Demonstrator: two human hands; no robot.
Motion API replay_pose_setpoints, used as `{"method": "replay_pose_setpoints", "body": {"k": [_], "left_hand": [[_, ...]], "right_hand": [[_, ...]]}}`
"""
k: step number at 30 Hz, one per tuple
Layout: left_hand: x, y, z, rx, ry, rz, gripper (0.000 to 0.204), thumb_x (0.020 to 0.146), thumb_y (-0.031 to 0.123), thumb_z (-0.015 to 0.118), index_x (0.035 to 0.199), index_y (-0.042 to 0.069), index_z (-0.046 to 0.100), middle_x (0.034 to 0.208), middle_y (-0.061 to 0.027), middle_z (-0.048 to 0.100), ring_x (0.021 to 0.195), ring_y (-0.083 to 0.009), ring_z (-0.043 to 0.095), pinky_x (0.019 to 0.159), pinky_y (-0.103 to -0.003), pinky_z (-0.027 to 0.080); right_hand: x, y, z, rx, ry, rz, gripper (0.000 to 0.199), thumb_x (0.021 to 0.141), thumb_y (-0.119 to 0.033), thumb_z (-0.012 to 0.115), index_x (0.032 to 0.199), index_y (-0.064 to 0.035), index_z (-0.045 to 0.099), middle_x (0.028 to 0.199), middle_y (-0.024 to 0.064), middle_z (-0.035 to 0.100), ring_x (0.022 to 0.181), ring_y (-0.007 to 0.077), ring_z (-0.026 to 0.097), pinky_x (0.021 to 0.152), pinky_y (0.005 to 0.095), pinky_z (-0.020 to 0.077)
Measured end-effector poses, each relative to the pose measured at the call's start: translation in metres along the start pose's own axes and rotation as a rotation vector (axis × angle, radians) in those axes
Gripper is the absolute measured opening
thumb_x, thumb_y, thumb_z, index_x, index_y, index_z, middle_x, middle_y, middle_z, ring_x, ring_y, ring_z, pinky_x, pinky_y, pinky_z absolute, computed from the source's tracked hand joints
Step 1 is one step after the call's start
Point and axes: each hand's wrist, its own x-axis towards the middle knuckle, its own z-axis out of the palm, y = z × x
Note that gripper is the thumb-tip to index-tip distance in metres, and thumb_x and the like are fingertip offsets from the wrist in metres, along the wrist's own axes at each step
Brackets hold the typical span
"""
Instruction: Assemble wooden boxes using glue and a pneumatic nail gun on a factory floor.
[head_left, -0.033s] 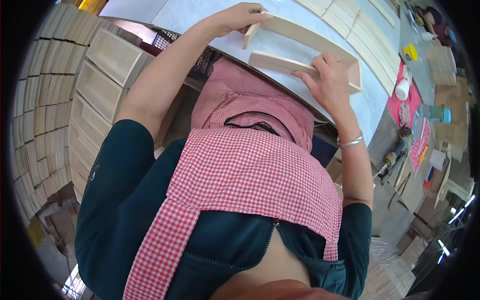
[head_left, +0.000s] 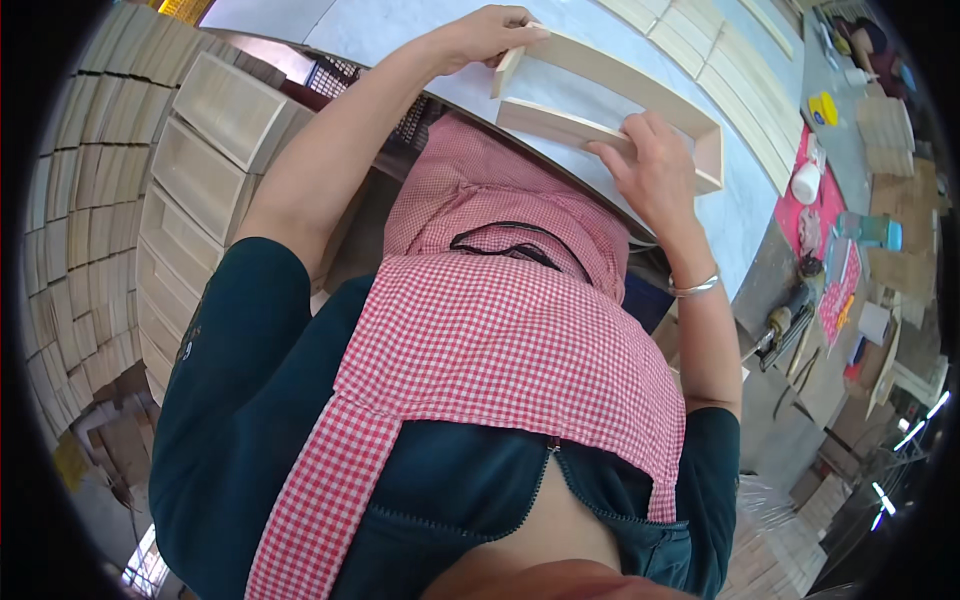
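Note:
A pale wooden box frame (head_left: 625,78) rests on the table close to its near edge: a long far board with a short end piece at each end. My left hand (head_left: 488,35) is closed on its left corner, thumb along the top. My right hand (head_left: 655,165) grips a loose-looking long wooden board (head_left: 560,122) on the frame's near side, with thumb in front and fingers over the top. The board's left end lies close to the left end piece (head_left: 508,72); whether they touch is hard to tell. My right hand hides the board's right end.
Pale wooden strips (head_left: 725,75) lie in rows on the table (head_left: 745,225) beyond the frame. Finished-looking wooden boxes (head_left: 232,110) are stacked at the left, beside tall stacks of boards (head_left: 75,200). A white bottle (head_left: 806,182) and yellow container (head_left: 823,108) stand on the right.
The near board's left end and the frame's left end piece have come slightly closer together. My right hand has shifted a little; both hands keep their hold.

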Motion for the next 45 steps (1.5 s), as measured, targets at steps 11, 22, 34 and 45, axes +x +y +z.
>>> {"method": "replay_pose_setpoints", "body": {"k": [11, 22, 34, 45], "left_hand": [[0.031, -0.047, 0.020, 0.082, 0.227, 0.417, 0.030, 0.098, 0.031, 0.063, 0.108, 0.002, 0.064, 0.091, -0.0091, 0.065, 0.080, -0.0204, 0.057, 0.076, -0.031, 0.049], [0.013, -0.057, 0.010, -0.065, -0.009, 0.287, 0.048, 0.094, 0.033, 0.067, 0.127, 0.000, 0.056, 0.113, -0.0128, 0.063, 0.095, -0.0225, 0.058, 0.085, -0.030, 0.048], [-0.028, -0.043, 0.000, 0.116, -0.142, 0.309, 0.082, 0.079, 0.021, 0.081, 0.148, 0.003, 0.042, 0.123, -0.0194, 0.061, 0.099, -0.0262, 0.061, 0.082, -0.033, 0.053], [-0.030, -0.049, 0.005, -0.130, -0.123, 0.357, 0.094, 0.073, -0.003, 0.077, 0.154, -0.001, 0.029, 0.100, -0.0146, 0.064, 0.080, -0.0214, 0.060, 0.069, -0.030, 0.053]], "right_hand": [[-0.008, -0.003, 0.040, -0.104, 0.041, 0.065, 0.030, 0.087, -0.033, 0.078, 0.084, -0.0096, 0.059, 0.074, 0.0041, 0.060, 0.068, 0.0210, 0.059, 0.066, 0.0334, 0.0475], [-0.001, -0.010, 0.035, -0.142, 0.025, 0.105, 0.031, 0.086, -0.033, 0.079, 0.084, -0.0098, 0.058, 0.076, 0.0035, 0.062, 0.068, 0.0209, 0.060, 0.064, 0.0327, 0.0474], [0.038, -0.047, 0.046, 0.188, 0.056, -0.126, 0.036, 0.087, -0.014, 0.073, 0.121, -0.0099, 0.066, 0.100, 0.0079, 0.065, 0.084, 0.0237, 0.062, 0.076, 0.0330, 0.0513], [0.048, -0.064, 0.061, 0.312, 0.017, -0.187, 0.040, 0.084, 0.005, 0.063, 0.122, -0.0065, 0.071, 0.103, 0.0092, 0.064, 0.086, 0.0258, 0.061, 0.076, 0.0336, 0.0524]]}}
